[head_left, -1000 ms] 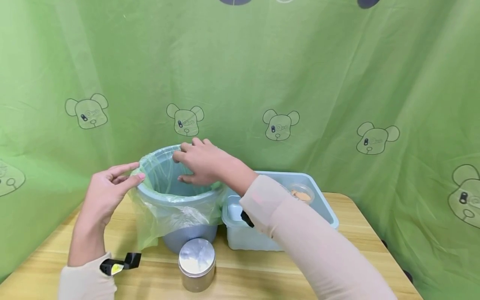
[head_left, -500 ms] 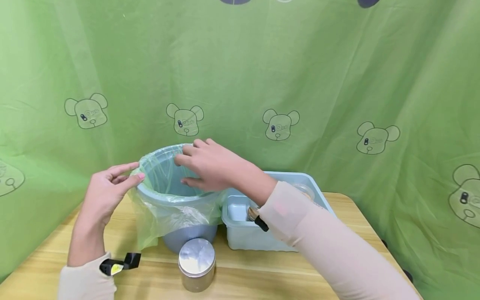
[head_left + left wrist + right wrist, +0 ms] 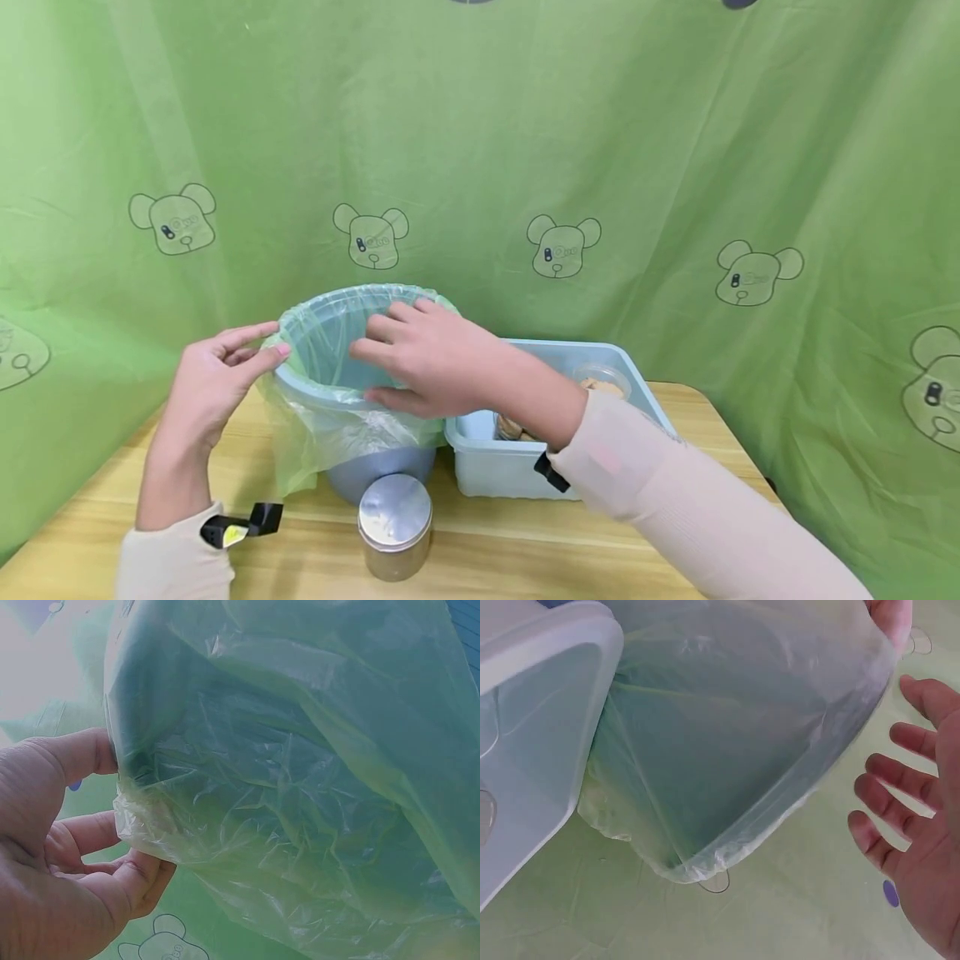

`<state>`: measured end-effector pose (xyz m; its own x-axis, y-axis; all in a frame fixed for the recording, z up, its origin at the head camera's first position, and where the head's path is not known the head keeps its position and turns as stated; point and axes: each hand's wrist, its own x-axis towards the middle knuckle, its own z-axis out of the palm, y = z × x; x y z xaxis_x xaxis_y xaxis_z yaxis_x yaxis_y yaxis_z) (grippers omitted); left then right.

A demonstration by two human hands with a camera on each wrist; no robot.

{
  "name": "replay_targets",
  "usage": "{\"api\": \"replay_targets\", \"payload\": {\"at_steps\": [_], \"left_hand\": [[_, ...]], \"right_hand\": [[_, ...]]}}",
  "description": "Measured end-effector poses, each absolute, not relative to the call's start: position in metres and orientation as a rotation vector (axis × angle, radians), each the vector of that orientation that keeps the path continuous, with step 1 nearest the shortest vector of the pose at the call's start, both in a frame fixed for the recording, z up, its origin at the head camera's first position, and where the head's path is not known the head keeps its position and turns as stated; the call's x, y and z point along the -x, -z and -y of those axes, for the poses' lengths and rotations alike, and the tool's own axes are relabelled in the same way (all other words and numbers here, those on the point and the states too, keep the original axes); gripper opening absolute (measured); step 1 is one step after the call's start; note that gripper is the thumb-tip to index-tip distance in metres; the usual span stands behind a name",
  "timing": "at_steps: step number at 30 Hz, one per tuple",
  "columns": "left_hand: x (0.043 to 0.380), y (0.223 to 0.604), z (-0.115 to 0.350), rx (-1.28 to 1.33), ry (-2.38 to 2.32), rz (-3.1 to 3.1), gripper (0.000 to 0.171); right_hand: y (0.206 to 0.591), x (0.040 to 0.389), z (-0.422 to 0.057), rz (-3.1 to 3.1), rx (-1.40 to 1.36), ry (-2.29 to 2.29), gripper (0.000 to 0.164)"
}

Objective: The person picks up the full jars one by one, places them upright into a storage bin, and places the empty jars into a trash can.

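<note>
A blue trash can (image 3: 382,473) stands at centre-left in the head view, with a thin green trash bag (image 3: 360,429) folded over its rim and hanging down outside. At the left of the rim my left hand (image 3: 210,383) pinches the bag's edge; in the left wrist view its fingers and thumb are at the crinkled plastic (image 3: 300,817). My right hand (image 3: 438,362) hovers over the can's right side, fingers spread and loosely bent, holding nothing. The right wrist view shows these fingers (image 3: 892,799) apart from the bag's edge.
Right of the can sits a light blue bin (image 3: 510,475), partly behind my right forearm. Inside it are a clear round tub (image 3: 602,379) with tan contents and a small jar (image 3: 507,427). A silver lidded canister (image 3: 395,529) stands in front of the can on the wooden table (image 3: 487,550).
My right hand has moved right and toward me, from over the can's far side to its near right side. My left hand stays at the rim.
</note>
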<state>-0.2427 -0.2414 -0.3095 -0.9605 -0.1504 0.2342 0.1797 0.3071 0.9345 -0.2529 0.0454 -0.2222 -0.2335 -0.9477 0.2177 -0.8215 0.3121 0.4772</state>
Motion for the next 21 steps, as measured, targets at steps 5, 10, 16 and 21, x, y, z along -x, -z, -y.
{"api": "replay_targets", "payload": {"at_steps": [5,10,16,21], "left_hand": [[0.243,0.310,0.242,0.026,1.705,2.299,0.063],[0.243,0.309,0.241,0.015,1.702,2.303,0.063],[0.243,0.310,0.242,0.018,1.708,2.296,0.063],[0.243,0.310,0.241,0.019,1.703,2.296,0.063]], "right_hand": [[0.229,0.243,-0.048,2.019,-1.623,0.355,0.033],[0.238,0.233,-0.050,1.927,-1.666,0.349,0.030],[0.247,0.222,-0.052,1.887,-1.694,0.370,0.029],[0.259,0.217,-0.053,1.875,-1.716,0.403,0.029]]}}
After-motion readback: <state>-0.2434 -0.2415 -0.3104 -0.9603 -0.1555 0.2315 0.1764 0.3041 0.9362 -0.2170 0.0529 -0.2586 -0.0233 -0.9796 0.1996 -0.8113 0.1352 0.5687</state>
